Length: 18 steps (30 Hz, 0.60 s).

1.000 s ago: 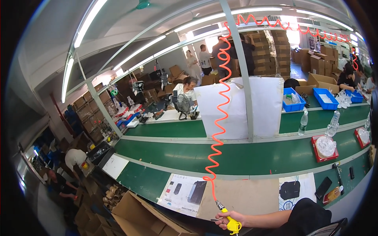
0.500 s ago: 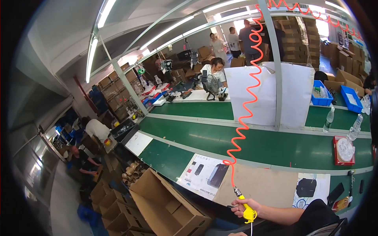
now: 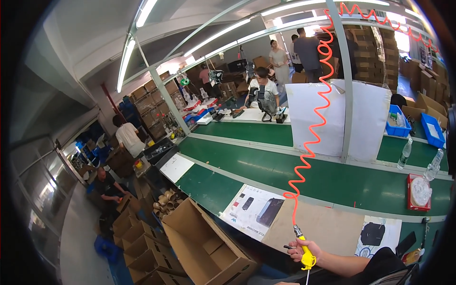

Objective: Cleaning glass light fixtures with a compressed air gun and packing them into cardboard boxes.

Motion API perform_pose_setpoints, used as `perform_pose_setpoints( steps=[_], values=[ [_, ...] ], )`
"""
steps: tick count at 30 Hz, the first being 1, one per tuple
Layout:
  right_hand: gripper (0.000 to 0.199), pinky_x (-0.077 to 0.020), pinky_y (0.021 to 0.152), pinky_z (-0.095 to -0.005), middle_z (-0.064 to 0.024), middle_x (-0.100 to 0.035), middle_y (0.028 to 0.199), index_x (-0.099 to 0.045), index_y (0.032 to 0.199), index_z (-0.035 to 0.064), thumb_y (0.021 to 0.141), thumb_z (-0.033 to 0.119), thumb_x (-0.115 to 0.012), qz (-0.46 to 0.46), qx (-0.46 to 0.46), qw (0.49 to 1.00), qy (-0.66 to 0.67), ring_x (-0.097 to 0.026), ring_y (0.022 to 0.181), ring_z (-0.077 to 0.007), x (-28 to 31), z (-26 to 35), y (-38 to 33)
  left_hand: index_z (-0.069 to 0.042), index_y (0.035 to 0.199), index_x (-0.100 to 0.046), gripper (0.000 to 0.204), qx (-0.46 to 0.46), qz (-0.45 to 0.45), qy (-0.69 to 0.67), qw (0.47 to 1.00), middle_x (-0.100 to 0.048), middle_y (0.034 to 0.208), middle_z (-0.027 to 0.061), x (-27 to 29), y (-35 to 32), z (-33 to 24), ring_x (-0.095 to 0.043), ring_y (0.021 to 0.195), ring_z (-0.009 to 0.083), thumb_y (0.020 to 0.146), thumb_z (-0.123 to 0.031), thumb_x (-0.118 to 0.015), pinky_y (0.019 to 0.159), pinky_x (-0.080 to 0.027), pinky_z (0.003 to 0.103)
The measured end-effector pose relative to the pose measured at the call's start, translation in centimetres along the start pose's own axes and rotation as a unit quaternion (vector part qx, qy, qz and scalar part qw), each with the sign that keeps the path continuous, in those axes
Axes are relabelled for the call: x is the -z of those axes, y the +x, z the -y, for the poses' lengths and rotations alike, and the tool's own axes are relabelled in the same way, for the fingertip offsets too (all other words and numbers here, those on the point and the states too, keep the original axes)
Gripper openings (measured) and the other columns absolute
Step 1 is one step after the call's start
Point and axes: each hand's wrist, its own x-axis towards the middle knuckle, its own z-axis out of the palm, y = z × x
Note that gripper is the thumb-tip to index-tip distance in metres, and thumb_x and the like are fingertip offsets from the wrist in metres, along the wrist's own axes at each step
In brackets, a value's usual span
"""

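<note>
My right hand [image 3: 304,251] is wrapped round a yellow air blow gun [image 3: 308,259], near the front edge of the bench. From the gun's metal fitting a coiled orange-red air hose [image 3: 311,147] rises to the overhead frame. The gun's thin nozzle points down toward the lower edge of the picture. Only a sliver of skin, seemingly my left hand [image 3: 288,283], shows at that edge below the gun; its fingers are hidden. Beyond the gun lies a flat brown cardboard sheet [image 3: 313,225], beside a printed white carton panel [image 3: 251,211].
A large open cardboard box [image 3: 204,242] stands left of the bench, with more boxes [image 3: 147,247] beside it. Green conveyor belts [image 3: 266,166] run across, with a metal post [image 3: 348,95] and white boards [image 3: 316,118]. A red tray [image 3: 419,192] and bottles sit right. Several people work beyond.
The whole view has shifted, so the scene sits slightly farther right and lower. My right hand still grips the air gun. A person at the far left has straightened up somewhat.
</note>
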Motion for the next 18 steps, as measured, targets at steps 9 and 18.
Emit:
perform_pose_setpoints(
  steps=[9,18],
  values=[
    [0.034,-0.0375,0.058,-0.0276,-0.0044,-0.044,0.080,-0.051,0.100,0.0075,0.096,0.041,-0.045,0.023,0.031,0.996,0.078,-0.041,0.062,-0.0145,0.2,-0.4,-0.3,-0.004,0.081,-0.057,0.009,-0.050,-0.093,0.060,0.993,-0.052,0.081,0.0055,-0.5,0.7,1.8,-0.050,0.070,0.0150,0.081,-0.003,-0.065,0.060,-0.037,0.024],
    [0.045,-0.0352,0.053,-0.0251,-0.0034,-0.043,0.078,-0.054,0.110,0.0060,0.096,0.047,-0.042,0.004,0.043,0.998,0.046,-0.039,0.055,-0.0108,0.9,0.1,0.1,-0.003,0.084,-0.055,0.009,-0.146,-0.153,0.021,0.977,-0.052,0.083,0.0065,-0.9,2.9,4.5,-0.050,0.074,0.0166,0.083,0.004,-0.060,0.064,-0.040,0.027]
  ],
)
